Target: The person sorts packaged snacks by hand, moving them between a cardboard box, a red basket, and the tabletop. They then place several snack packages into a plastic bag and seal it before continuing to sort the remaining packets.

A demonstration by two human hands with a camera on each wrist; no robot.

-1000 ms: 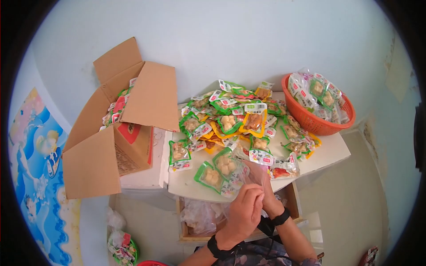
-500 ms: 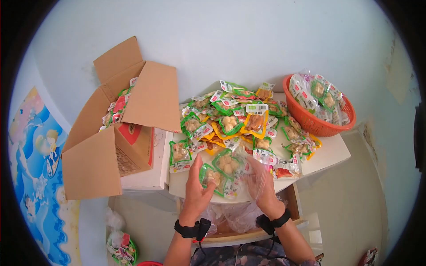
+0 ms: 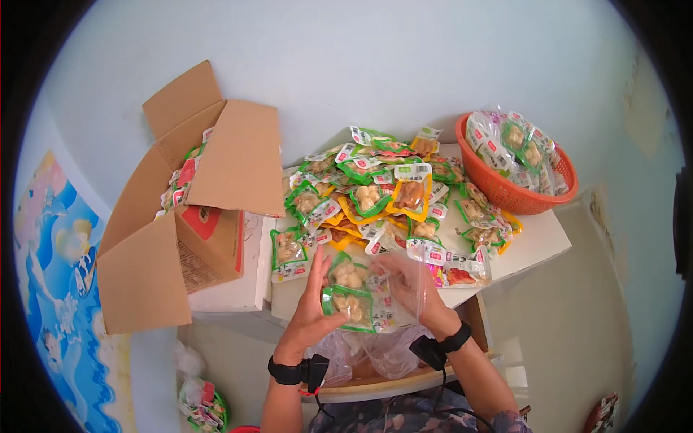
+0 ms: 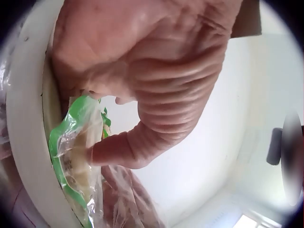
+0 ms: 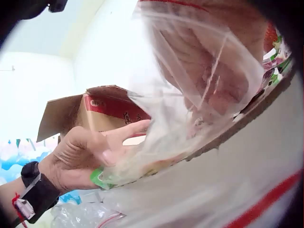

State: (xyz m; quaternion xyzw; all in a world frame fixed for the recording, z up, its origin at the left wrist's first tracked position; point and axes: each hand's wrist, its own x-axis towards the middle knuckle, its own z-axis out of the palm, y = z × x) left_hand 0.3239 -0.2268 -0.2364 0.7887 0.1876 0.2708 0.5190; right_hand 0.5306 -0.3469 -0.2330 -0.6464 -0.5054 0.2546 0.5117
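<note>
Over the front edge of the table my left hand (image 3: 309,321) grips two green-edged snack packets (image 3: 351,307) filled with pale round pieces. Its thumb presses on the front of the lower packet in the left wrist view, with clear film under it. On the other side my right hand (image 3: 437,315) holds a clear plastic bag (image 5: 161,123). The film drapes over its curled fingers in the right wrist view, and the bag reaches across to the packets. Just beyond the hands lies a heap of green- and yellow-edged packets (image 3: 368,196).
An open cardboard box (image 3: 209,249) with packets inside stands at the left. An orange basket (image 3: 498,193) of bagged packets sits at the back right. Below the table edge, an open drawer (image 3: 473,321) contains clear bags (image 3: 390,353). A green basket (image 3: 222,411) stands on the floor.
The hands were close together at the bag's right side; my left hand has since moved left and taken hold of the packets. The bag and packets have turned more upright between the hands.
</note>
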